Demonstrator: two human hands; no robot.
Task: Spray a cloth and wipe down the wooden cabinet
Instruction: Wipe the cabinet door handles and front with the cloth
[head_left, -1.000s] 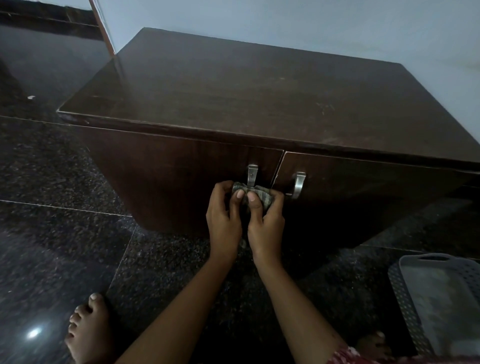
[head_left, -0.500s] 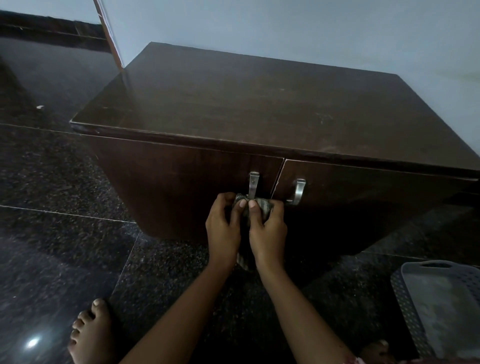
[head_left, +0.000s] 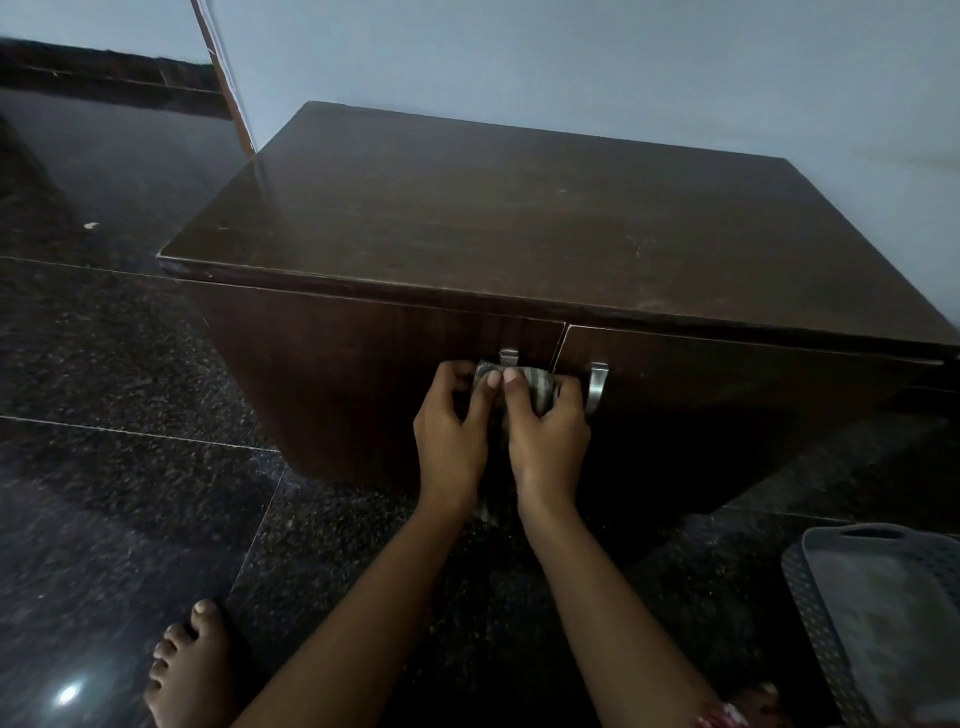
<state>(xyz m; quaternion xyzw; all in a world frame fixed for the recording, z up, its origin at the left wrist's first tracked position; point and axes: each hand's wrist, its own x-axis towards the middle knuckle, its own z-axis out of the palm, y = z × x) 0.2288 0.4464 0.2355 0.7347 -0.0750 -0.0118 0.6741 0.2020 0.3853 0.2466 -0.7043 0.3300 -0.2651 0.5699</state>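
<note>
Two metal handles on cabinet (head_left: 519, 249) front: left handle (head_left: 509, 356) mostly hidden behind cloth (head_left: 535, 382), only its top showing; right handle (head_left: 597, 387) in full view, just beside right hand (head_left: 548, 441). Grey perforated basket (head_left: 878, 613) on floor (head_left: 130, 467) at lower right, well apart from hands. Bare foot (head_left: 189, 665) at lower left; toes of other foot (head_left: 753, 699) barely visible near bottom right, next to a bit of red patterned fabric (head_left: 719, 719). Nothing between hands and cabinet front except cloth.

Cloth bunched up, pressed against left door at approx. handle level, close to seam between doors. Left hand (head_left: 452, 436) fingers (head_left: 491, 387) curled closed over cloth's left part; right-hand fingers wrapped closed over its right part, index tips nearly touching. Lower end of cloth hanging between wrists, dim, hard to make out.

Cabinet: dark brown wood, two doors, flat top, faint scuffs and dusty marks toward right front edge. Standing on dark speckled polished stone floor w/ thin grout lines and a bright light reflection at lower left. Pale blue-grey wall (head_left: 571, 62) directly behind cabinet; thin reddish-brown strip (head_left: 223, 78) leaning or running diagonally at upper left. Room dim overall.
</note>
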